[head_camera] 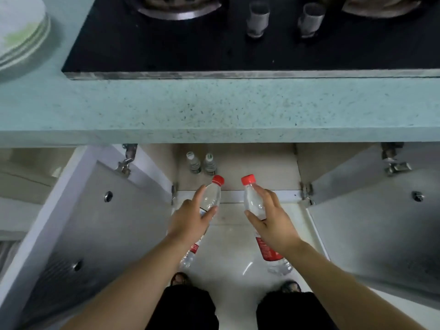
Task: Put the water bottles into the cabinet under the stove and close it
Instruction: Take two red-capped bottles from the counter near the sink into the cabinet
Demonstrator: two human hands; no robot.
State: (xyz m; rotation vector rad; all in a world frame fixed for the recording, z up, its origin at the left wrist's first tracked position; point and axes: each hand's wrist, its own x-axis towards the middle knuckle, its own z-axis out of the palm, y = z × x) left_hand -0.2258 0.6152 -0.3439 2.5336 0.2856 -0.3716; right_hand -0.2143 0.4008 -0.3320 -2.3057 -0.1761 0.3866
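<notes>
My left hand (189, 217) grips a clear water bottle with a red cap (212, 195). My right hand (273, 220) grips a second red-capped bottle (252, 198). Both bottles are held in the air just in front of the open cabinet (250, 167) under the stove, caps pointing toward it. Two smaller bottles with white caps (194, 163) (209, 163) stand side by side at the back left of the cabinet floor. Both cabinet doors, left (95, 222) and right (381, 222), are swung wide open.
A black gas stove (214, 44) sits in the speckled pale-green countertop (214, 110) overhead. A stack of white plates (21, 32) rests at the counter's left. My legs and feet stand on the white floor (235, 253) below.
</notes>
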